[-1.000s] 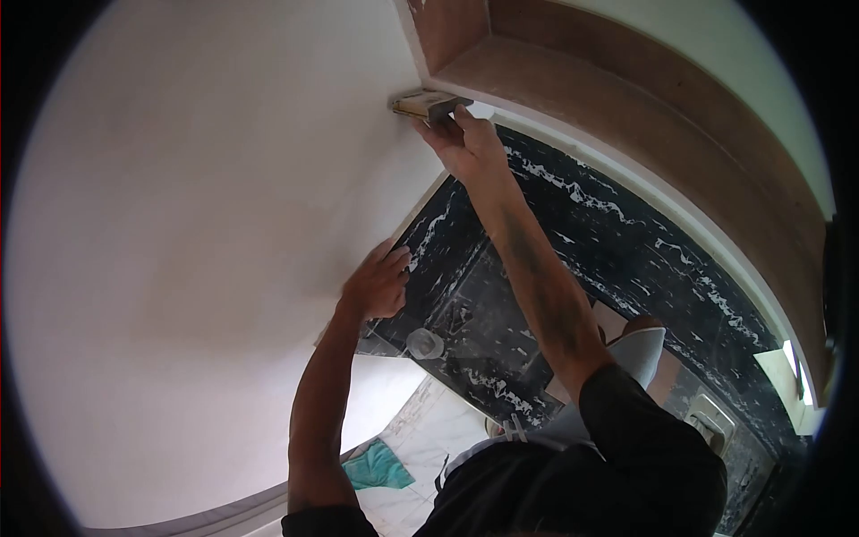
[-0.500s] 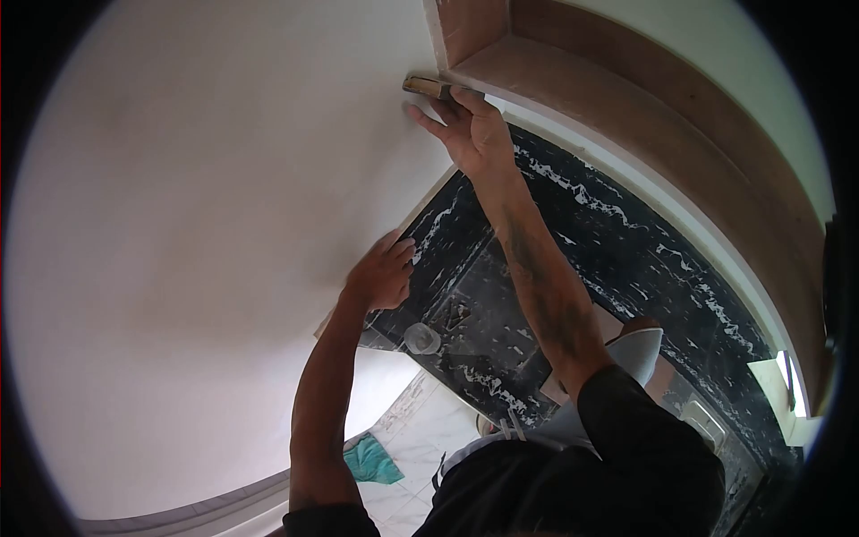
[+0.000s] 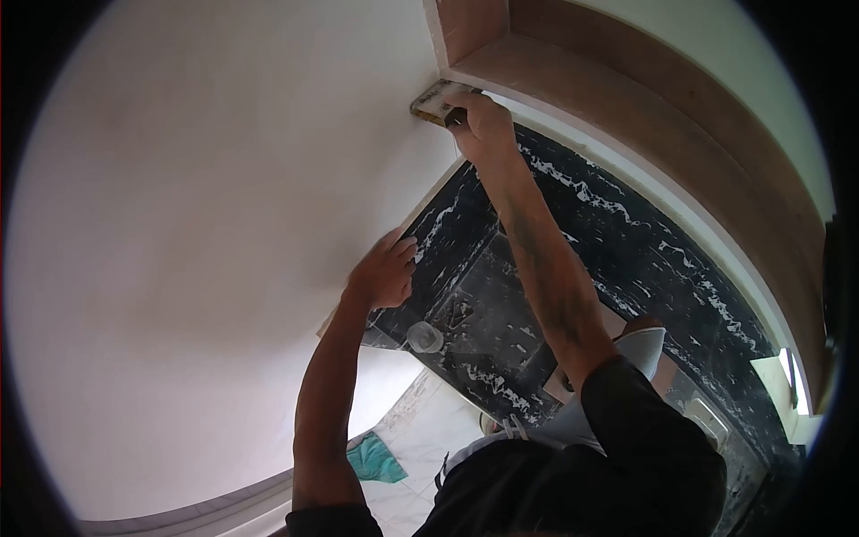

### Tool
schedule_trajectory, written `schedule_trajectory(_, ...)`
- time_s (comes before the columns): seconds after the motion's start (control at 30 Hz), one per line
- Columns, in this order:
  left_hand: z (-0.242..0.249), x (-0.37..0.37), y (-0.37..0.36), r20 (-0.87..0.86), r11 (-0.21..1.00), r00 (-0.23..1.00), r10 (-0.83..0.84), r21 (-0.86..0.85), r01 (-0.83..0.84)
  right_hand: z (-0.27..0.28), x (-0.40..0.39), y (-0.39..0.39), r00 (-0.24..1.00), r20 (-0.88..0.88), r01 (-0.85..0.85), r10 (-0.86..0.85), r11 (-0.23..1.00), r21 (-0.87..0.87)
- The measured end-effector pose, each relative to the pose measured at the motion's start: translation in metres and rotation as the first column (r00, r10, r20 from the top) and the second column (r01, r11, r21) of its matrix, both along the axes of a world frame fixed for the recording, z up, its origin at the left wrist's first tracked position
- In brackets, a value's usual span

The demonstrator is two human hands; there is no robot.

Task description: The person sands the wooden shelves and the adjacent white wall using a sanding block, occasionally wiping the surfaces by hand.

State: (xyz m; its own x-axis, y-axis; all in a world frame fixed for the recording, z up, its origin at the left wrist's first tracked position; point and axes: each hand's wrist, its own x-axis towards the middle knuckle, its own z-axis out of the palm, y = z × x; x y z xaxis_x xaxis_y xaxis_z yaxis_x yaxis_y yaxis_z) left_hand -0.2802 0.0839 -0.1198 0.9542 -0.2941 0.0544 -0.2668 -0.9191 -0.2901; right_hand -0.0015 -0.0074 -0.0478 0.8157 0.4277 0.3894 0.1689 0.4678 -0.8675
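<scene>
The left hand (image 3: 383,273) rests on the white wall (image 3: 206,251) at its edge beside the black marble panel (image 3: 573,268), fingers loosely spread, while the raised right hand (image 3: 483,121) grips a pale, flat sanding block (image 3: 436,101) pressed to the wall just below the wooden niche (image 3: 537,67).

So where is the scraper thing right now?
In the head view the scraper is near the top middle, held in the right hand, flat against the white wall just below the corner of the brown frame.
</scene>
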Motion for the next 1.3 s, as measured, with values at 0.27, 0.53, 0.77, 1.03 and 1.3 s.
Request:
schedule_trajectory(0.27,-0.008,-0.003,0.002,0.04,0.999,0.999,-0.028,-0.023,0.029,0.022,-0.021,-0.019,0.97,-0.22,-0.094,0.105,0.994,0.058)
schedule_trajectory(0.53,-0.01,-0.005,-0.001,0.031,0.999,0.999,-0.027,-0.045,0.028,0.044,-0.034,-0.027,0.836,-0.523,-0.093,0.166,0.982,0.163)
schedule_trajectory(0.77,-0.015,-0.006,0.003,0.028,0.999,0.999,-0.017,-0.037,0.018,0.046,-0.052,-0.055,0.758,-0.498,-0.199,0.42,0.877,0.437)
schedule_trajectory(1.03,-0.01,0.002,0.005,-0.01,1.0,1.0,0.004,0.021,-0.004,-0.002,0.011,-0.019,0.968,-0.119,-0.201,0.22,0.968,0.153)
schedule_trajectory(1.3,-0.007,0.002,0.003,0.01,1.0,1.0,-0.011,-0.002,0.011,0.042,-0.011,-0.028,0.843,-0.462,-0.164,0.276,0.95,0.267)
